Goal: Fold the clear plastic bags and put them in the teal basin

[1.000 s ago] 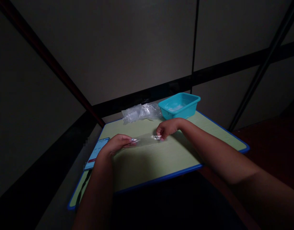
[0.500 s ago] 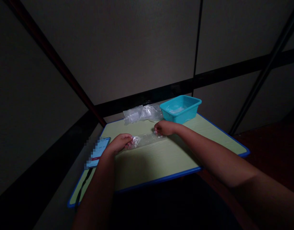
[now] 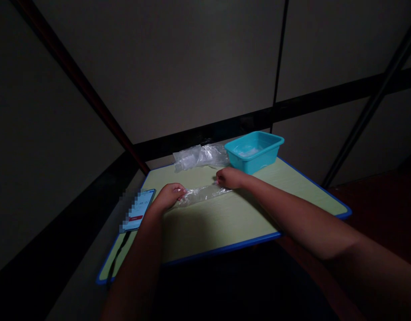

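A clear plastic bag (image 3: 204,193) is stretched flat between my two hands, just above or on the pale yellow tabletop (image 3: 225,223). My left hand (image 3: 171,196) pinches its left end, thumb and fingers together. At the right end, my right hand (image 3: 228,178) is closed with its fingertips on the upper edge of the bag. Behind them lies a crumpled pile of clear plastic bags (image 3: 200,157). Right of that pile stands a turquoise basin (image 3: 260,158) with some clear plastic inside.
A phone (image 3: 140,211) with a lit screen lies at the table's left edge, a black strap (image 3: 118,256) trailing from it over the front. A blue rim (image 3: 222,249) borders the table. Dark panelled walls (image 3: 192,67) rise behind and to the left.
My left hand has moved slightly up along the bag's left end, and the bag looks more lifted and creased. The whole view has shifted slightly.
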The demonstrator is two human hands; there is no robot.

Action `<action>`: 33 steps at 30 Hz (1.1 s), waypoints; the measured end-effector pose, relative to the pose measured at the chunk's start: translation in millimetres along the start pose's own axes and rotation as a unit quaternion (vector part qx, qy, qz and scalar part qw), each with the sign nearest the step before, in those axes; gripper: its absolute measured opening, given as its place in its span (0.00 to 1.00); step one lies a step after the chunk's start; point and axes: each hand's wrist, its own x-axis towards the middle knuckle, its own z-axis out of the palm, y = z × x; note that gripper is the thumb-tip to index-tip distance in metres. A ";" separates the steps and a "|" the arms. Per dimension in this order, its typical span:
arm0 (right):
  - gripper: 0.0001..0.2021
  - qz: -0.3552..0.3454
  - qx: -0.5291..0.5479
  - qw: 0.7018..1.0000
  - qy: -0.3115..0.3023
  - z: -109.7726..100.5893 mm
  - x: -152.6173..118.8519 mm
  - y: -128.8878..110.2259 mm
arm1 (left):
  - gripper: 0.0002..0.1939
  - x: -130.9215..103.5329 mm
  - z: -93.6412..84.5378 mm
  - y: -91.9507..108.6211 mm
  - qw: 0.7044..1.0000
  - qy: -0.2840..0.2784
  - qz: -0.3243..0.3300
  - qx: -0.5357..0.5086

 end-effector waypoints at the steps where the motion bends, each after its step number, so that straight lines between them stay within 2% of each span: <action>1: 0.14 0.005 -0.003 1.000 -0.004 -1.2 0.4 1.1 | 0.16 -0.2 0.2 0.7 1.000 0.002 -0.001 0.006; 5: 0.17 0.032 -0.014 0.999 -0.019 -4.9 1.8 4.8 | 0.15 -1.7 0.3 3.4 0.999 0.014 -0.004 0.031; 11: 0.15 0.066 -0.015 0.997 -0.043 -6.9 1.1 6.4 | 0.13 -2.6 0.3 4.3 0.998 0.017 0.003 0.064; 18: 0.14 0.074 -0.049 0.994 -0.069 -7.8 -1.7 5.2 | 0.10 -3.4 3.4 4.2 0.997 0.037 0.015 0.065; 26: 0.12 0.080 -0.075 0.991 -0.073 -8.4 -1.4 3.2 | 0.07 -2.0 1.6 -0.1 0.994 0.054 0.019 0.095; 33: 0.15 0.102 -0.086 0.988 -0.073 -8.8 -3.0 4.1 | 0.06 -4.4 0.9 4.7 0.992 0.053 0.030 0.110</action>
